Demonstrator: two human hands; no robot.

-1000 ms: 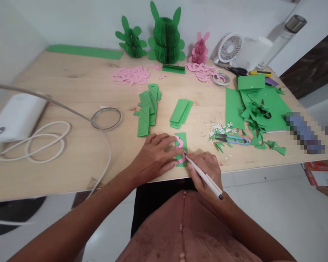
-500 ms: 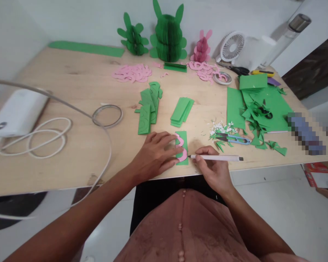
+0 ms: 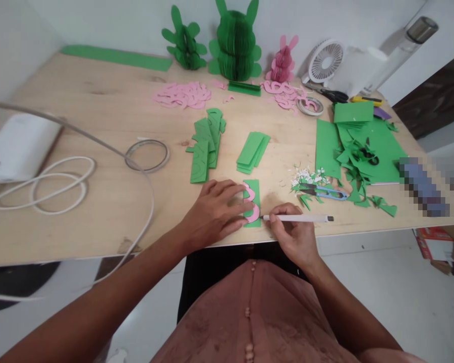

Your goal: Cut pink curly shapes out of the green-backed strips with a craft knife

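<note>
My left hand (image 3: pixel 215 212) lies with fingers spread, pressing a curvy pink paper cutout (image 3: pixel 253 213) down on a small green paper strip (image 3: pixel 256 189). A white pen (image 3: pixel 306 218) is pinched in my right hand (image 3: pixel 295 232), its tip at the strip's right edge beside the cutout. Just beyond my hands sits a small stack of plain green strips (image 3: pixel 251 151). To its left lie overlapping green pieces with drawn curves (image 3: pixel 200 161). Blue-handled thread snips (image 3: pixel 325 192) rest right of the pen among white and green scraps.
Green and pink paper figures (image 3: pixel 234 48) stand along the wall near a white fan (image 3: pixel 326 60). Pink cutouts (image 3: pixel 183 95) are heaped in front. Green sheets and offcuts (image 3: pixel 386 146) cover the right side. A white cable (image 3: pixel 151 201) loops at left, near a tape roll (image 3: pixel 166 160).
The view has tilted slightly, shifting the table's far items upward. My hands, the cutout and the pen keep almost the same places.
</note>
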